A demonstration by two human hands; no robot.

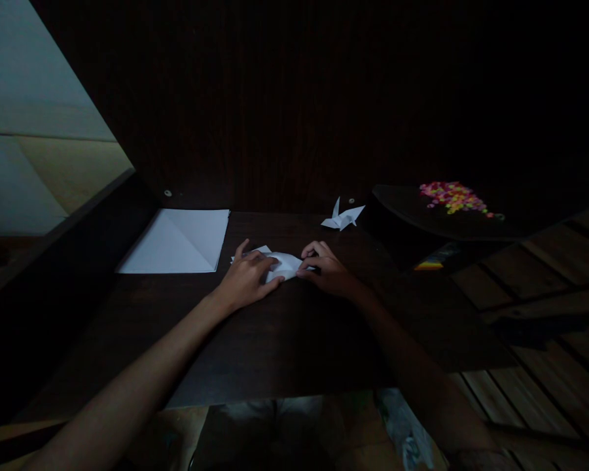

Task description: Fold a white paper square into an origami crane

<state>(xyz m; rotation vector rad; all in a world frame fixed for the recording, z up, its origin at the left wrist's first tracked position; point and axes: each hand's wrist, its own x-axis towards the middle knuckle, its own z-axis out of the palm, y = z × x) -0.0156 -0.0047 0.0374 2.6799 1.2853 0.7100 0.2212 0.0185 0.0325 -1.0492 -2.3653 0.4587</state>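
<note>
A piece of white folded paper (285, 264) lies on the dark wooden desk in front of me, bulging slightly along its upper side. My left hand (249, 275) holds it down from the left, thumb on the near edge and fingers across the top, with the index finger bent over it. At the paper's right tip, my right hand (324, 268) is closed, pinching the corner between thumb and fingers. Part of the paper hides beneath my left hand, and another white paper point (264, 249) shows behind the fingers. Dim light blurs the fold lines.
A stack of white paper sheets (181, 242) lies at the back left. Behind my right hand stands a folded paper crane (342, 217). Colourful small pieces (454, 197) sit piled on a dark rounded shelf (402, 203) at right. A tall dark panel (285, 104) rises behind the desk.
</note>
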